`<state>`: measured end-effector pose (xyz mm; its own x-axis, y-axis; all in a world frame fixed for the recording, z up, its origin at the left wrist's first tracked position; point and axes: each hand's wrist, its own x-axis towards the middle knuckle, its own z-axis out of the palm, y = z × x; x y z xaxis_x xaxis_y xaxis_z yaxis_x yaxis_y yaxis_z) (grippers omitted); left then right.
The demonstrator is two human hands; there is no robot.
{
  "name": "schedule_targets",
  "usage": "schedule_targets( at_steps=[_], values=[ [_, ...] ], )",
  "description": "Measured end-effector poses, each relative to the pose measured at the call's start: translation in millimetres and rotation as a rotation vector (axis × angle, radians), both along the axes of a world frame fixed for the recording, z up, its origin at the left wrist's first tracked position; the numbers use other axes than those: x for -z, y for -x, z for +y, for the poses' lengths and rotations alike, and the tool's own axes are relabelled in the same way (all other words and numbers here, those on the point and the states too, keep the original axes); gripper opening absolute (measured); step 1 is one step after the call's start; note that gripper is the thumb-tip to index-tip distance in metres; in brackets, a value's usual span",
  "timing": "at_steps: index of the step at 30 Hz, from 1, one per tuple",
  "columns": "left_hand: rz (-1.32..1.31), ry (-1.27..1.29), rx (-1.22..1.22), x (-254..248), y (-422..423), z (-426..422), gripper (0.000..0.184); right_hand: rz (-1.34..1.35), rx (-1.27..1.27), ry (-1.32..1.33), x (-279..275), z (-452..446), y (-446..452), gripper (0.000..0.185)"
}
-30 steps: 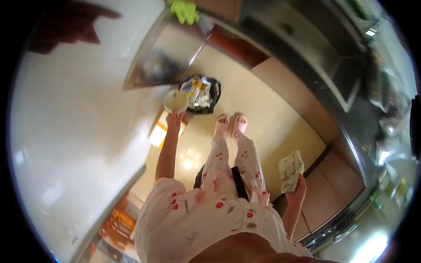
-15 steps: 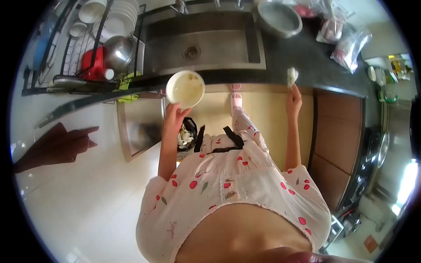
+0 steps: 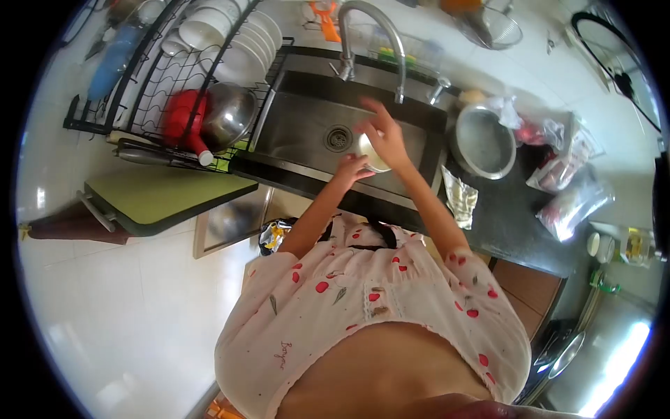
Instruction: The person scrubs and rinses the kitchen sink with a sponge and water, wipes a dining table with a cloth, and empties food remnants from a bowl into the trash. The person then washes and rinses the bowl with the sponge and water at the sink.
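Note:
My left hand (image 3: 351, 171) grips the near left rim of a white bowl (image 3: 377, 163) held over the right part of the steel sink (image 3: 293, 124). My right hand (image 3: 385, 136) passes above the bowl and covers much of it. Its fingers are stretched out and apart, pointing up and left toward the tap, and nothing shows in them. What lies inside the bowl is mostly hidden. The tall curved tap (image 3: 377, 14) rises behind the sink, with its spout above my right hand. Left of the bowl is the sink drain (image 3: 338, 138).
A dish rack (image 3: 164, 77) with plates, bowls and a red item stands left, a green cutting board (image 3: 167, 195) below it. Right of the sink are a grey basin (image 3: 484, 142), a silver packet (image 3: 460, 199) and plastic bags (image 3: 576, 202). A bin (image 3: 274, 236) is by my left arm.
The bowl has moved from beside the counter edge to over the sink, still in my left hand. My right hand no longer holds the small white thing. A silver packet now shows on the counter.

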<state>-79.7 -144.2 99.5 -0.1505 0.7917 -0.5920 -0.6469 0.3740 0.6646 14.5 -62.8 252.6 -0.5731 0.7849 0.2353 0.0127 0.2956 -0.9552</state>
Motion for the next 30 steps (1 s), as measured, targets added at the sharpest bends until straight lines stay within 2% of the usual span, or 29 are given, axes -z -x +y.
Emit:
schedule_targets(
  at_steps=[2, 3, 4, 5, 6, 7, 8, 10, 12, 13, 15, 16, 18, 20, 22, 23, 26, 27, 30],
  values=[
    [-0.037, -0.114, 0.125, -5, -1, 16, 0.030, 0.054, -0.069, 0.386, 2, 43, 74, 0.049],
    [-0.014, -0.055, 0.122, -8, -6, 27, 0.030, 0.007, -0.038, 0.476, 13, 64, 109, 0.055],
    [0.005, 0.003, 0.120, -10, -9, 36, 0.030, -0.044, -0.005, 0.564, 35, 87, 138, 0.061],
    [-0.018, -0.058, 0.150, -19, -9, 38, 0.032, -0.094, -0.106, 0.698, 70, 110, 160, 0.066],
    [-0.064, -0.135, 0.135, -5, -9, 42, 0.031, -0.146, -0.206, 0.836, 112, 132, 179, 0.071],
    [-0.104, -0.219, 0.122, 18, -6, 50, 0.031, -0.192, -0.199, 0.834, 118, 138, 189, 0.073],
    [-0.084, -0.220, 0.116, 9, -3, 54, 0.029, -0.238, -0.192, 0.831, 123, 143, 198, 0.074],
    [-0.044, -0.223, 0.103, -8, 5, 61, 0.025, -0.346, 0.040, 0.571, 96, 113, 190, 0.071],
    [0.106, -0.280, 0.214, -11, 6, 59, 0.024, -0.412, -0.056, 0.452, 99, 103, 179, 0.073],
    [-0.063, -0.152, 0.243, -4, 8, 59, 0.022, -0.439, -0.097, 0.408, 101, 92, 168, 0.073],
    [0.040, -0.165, 0.339, 59, 2, 76, 0.022, -0.596, -0.036, 0.225, 95, 75, 146, 0.076],
    [0.060, -0.162, 0.369, 70, -5, 78, 0.021, -0.676, -0.011, 0.127, 86, 66, 133, 0.077],
    [0.065, -0.141, 0.411, 74, -18, 83, 0.019, -0.452, -0.175, 0.096, 45, 39, 70, 0.069],
    [0.044, -0.112, 0.422, 53, -26, 92, 0.017, -0.750, -0.193, -0.117, 32, 14, 13, 0.048],
    [0.028, -0.077, 0.426, 43, -32, 99, 0.017, -0.409, -0.041, 0.096, 55, -5, -45, 0.030],
    [-0.021, -0.091, 0.410, 78, -36, 106, 0.021, -0.432, 0.066, 0.187, 67, -10, -71, 0.027],
    [0.339, 0.102, -0.005, 49, -59, 120, 0.028, -0.413, 0.377, 0.396, 77, -16, -126, 0.026],
    [0.391, 0.068, 0.035, 40, -55, 122, 0.040, -0.417, 0.415, 0.399, 82, -16, -138, 0.025],
    [0.523, -0.048, 0.099, 33, -43, 120, 0.048, -0.427, 0.478, 0.381, 93, -12, -152, 0.025]
  ],
)
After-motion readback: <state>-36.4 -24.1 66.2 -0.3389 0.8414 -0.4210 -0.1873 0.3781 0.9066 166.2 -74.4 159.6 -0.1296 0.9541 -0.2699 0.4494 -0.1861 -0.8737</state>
